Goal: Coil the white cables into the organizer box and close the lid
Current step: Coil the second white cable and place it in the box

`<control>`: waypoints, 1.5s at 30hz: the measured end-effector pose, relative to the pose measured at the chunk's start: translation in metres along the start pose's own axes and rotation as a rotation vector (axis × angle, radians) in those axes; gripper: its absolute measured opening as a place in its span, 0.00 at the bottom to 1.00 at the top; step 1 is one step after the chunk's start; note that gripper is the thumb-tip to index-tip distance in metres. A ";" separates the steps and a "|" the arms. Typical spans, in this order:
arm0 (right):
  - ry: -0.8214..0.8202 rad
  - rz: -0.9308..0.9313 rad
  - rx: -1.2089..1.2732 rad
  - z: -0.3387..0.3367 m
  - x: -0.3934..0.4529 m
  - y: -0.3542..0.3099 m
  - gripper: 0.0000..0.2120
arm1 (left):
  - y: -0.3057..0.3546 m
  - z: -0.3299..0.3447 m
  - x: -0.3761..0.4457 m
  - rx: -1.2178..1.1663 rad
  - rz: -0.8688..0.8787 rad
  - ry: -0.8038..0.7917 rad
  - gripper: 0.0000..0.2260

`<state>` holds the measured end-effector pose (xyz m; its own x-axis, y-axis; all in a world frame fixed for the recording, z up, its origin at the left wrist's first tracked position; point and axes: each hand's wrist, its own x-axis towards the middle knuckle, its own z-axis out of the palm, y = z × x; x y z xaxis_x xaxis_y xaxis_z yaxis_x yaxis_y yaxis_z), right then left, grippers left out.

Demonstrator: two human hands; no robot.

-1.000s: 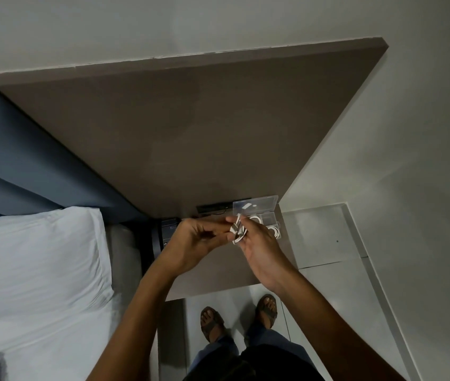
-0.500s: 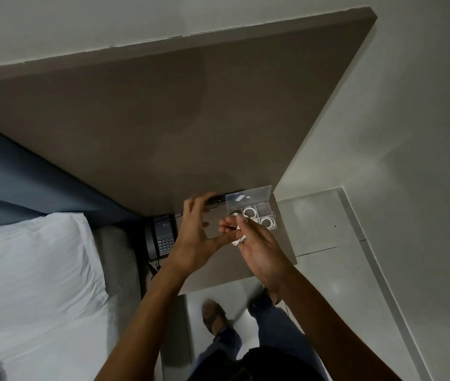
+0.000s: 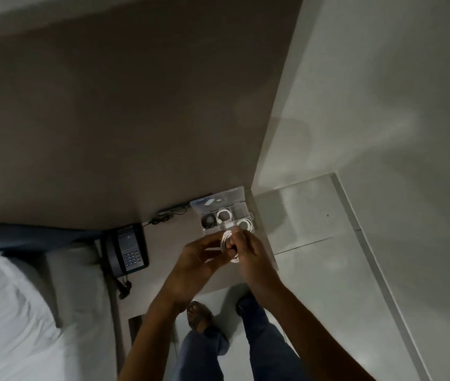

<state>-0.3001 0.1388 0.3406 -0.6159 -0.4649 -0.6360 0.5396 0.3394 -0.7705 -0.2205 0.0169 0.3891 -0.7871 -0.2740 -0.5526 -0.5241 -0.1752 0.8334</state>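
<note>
While the clear organizer box [image 3: 225, 214] sits open on the small desk [image 3: 163, 243], its lid [image 3: 218, 200] tipped back toward the wall, both hands work a white cable [image 3: 228, 243] just in front of it. The right hand [image 3: 245, 254] is clenched around the looped cable, and the left hand [image 3: 196, 257] pinches the loops from the other side, so the winding step looks to be in hand. Two white coils [image 3: 223, 215] already lie in separate compartments, one in the middle of the back row and one at the front right, and a dark coil [image 3: 208, 220] fills the compartment at the left. The back right compartment appears empty.

The next move probably calls for keeping the loops tight enough not to spring apart, then lowering the bundle into a free compartment before the lid can come down.

The cable's ends are hidden among the fingers, so how much remains unwound cannot be told. The box's front row is partly covered by the hands. A black desk phone [image 3: 127, 250] stands to the left, well apart from the box.
</note>
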 end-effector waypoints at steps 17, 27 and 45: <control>0.255 -0.135 -0.082 -0.062 0.267 0.192 0.02 | -0.225 0.020 0.276 -0.278 -0.211 0.304 0.10; 0.311 -0.249 -0.358 -0.074 0.365 0.245 0.17 | -0.291 0.017 0.368 -0.243 -0.156 0.484 0.05; 0.383 -0.605 -0.447 -0.083 0.371 0.277 0.17 | -0.309 0.040 0.388 0.396 0.039 0.650 0.03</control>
<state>-0.4271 0.1280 -0.1122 -0.9212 -0.3887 -0.0165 -0.1742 0.4501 -0.8758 -0.3775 0.0029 -0.0832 -0.5222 -0.7960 -0.3060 -0.6736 0.1649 0.7205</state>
